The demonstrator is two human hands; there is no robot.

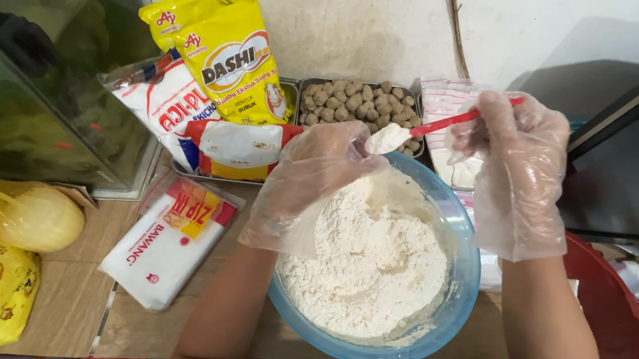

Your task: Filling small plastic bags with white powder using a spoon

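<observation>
Blue bowl (457, 292) holds flour (370, 261); metal tray (417, 97) holds brown balls (357, 102).

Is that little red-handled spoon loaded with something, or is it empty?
Loaded. The red-handled spoon, held in the gloved right hand, carries a heap of white powder above the blue plastic bowl of flour.

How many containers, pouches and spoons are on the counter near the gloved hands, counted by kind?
Bowls: 2, the blue bowl of flour and the red bowl.
Metal trays: 2, the tray of meatballs and the tray under pouches.
Pouches: 5, namely yellow pouches 2, white pouches 2, zip pouch 1.
Spoons: 1, the red-handled spoon in the right hand.
Total: 10.
</observation>
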